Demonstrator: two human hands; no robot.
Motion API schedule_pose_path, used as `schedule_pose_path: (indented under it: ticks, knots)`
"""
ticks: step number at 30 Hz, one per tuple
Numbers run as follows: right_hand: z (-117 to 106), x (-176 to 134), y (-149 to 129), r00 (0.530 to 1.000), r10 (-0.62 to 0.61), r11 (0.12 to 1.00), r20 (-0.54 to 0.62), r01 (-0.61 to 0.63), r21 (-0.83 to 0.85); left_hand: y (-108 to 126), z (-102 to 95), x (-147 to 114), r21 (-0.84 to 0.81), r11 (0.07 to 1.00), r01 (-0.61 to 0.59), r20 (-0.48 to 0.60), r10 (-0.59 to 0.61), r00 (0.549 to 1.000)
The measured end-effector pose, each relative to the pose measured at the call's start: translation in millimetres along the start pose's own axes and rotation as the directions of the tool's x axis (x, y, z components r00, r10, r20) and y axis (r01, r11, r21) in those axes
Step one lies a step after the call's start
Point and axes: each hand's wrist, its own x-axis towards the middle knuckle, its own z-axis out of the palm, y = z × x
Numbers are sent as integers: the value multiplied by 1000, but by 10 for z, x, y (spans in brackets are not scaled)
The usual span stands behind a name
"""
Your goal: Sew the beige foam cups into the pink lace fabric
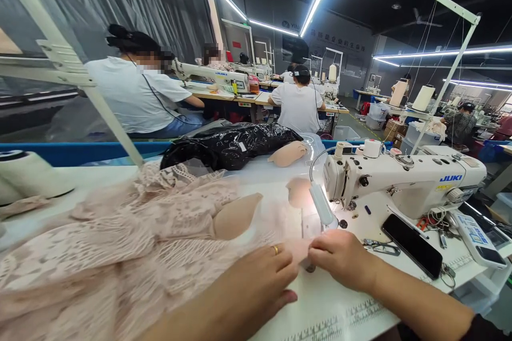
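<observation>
A small piece of pale pink fabric (299,248) stretches between my two hands, just in front of the sewing machine's lit needle area. My left hand (256,272), with a ring on one finger, holds its left side with bent fingers; the thumb sits lower, a little apart. Fingertips of my right hand (342,258) pinch the fabric's right edge. The white sewing machine (404,181) stands behind my right hand, and its small lamp (321,205) shines down by the needle. Pink lace fabric (120,240) is heaped left of my left hand, with a beige bra cup (237,217) on it.
A black phone (414,245), a thread snipper (382,248) and a white control panel (478,240) lie at right. More beige cups (288,153) and a black plastic bag (232,144) are behind. A thread cone (32,176) stands left; co-workers sit at machines beyond.
</observation>
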Motion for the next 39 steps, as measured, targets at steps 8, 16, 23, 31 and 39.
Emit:
schedule_pose_path:
  ticks: [8,16,23,31,39]
  knots:
    - [18,-223,439,990,-4,988,142,-18,154,-119,518,299,48,998,40,61,-43,997]
    - [-125,-298,389,977,70,992,201,-89,90,-44,667,275,34,999,-28,-179,33,983]
    - [-129,-301,434,978,76,992,194,-94,87,-24,734,310,6,1000,31,-211,-29,977]
    - [-157,-278,416,979,85,987,184,-107,116,-13,837,278,-108,992,66,-232,-90,969]
    - [-80,-289,386,971,142,984,190,-160,82,-72,823,307,-230,972,38,-289,-105,952]
